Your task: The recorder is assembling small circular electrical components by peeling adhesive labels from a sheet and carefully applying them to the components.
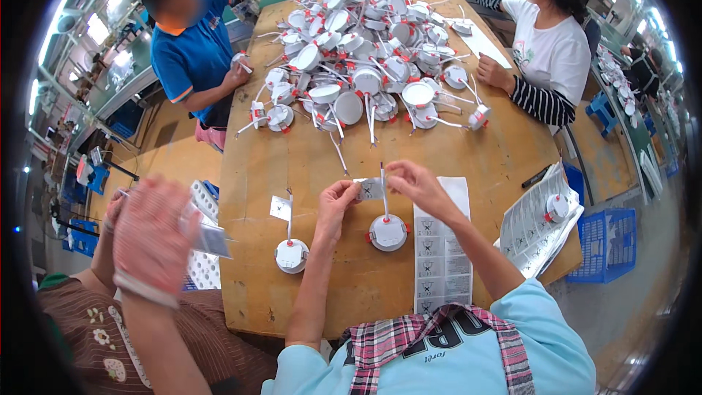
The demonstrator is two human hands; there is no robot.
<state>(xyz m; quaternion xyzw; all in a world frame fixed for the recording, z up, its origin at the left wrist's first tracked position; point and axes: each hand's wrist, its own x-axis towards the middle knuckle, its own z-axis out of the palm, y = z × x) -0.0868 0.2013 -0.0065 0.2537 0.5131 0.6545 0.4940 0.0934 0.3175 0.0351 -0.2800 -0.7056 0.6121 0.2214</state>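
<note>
My left hand pinches the left edge of a small grey-white sticker label. My right hand is closed at the label's other edge, beside the upper part of a white cable; its fingertips partly hide what they grip. The cable runs up from a round white downlight with red clips, which lies on the table below my hands. Left of my left forearm rests another downlight, its cable carrying a white label. A label sheet lies under my right forearm.
A big heap of downlights covers the far table. At right lie stacked label sheets with a downlight on top, near a black pen and blue crate. A gloved co-worker's hand is close left; two people sit farther off.
</note>
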